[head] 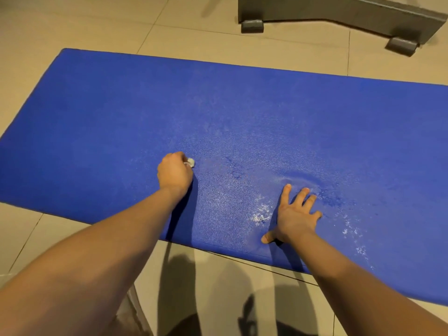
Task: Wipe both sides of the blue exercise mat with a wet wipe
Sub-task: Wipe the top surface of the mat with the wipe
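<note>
With the mat (121,112) flat on the floor (194,32), the left hand (175,174) pinches a small balled wipe (190,162) that may slip free or skip patches, while the right hand (297,214), fingers spread, rucks the foam.

Large beige floor tiles (169,27) with thin dark grout lines fill the room, and they carry a soft, warm sheen. At 1 o'clock stands the base of a grey piece of furniture (339,10) on two blocky grey feet, one (252,26) towards 12 o'clock, the other (401,46) towards 2 o'clock. Dark shadows (184,275) lie across the tiles at 6 o'clock.
</note>
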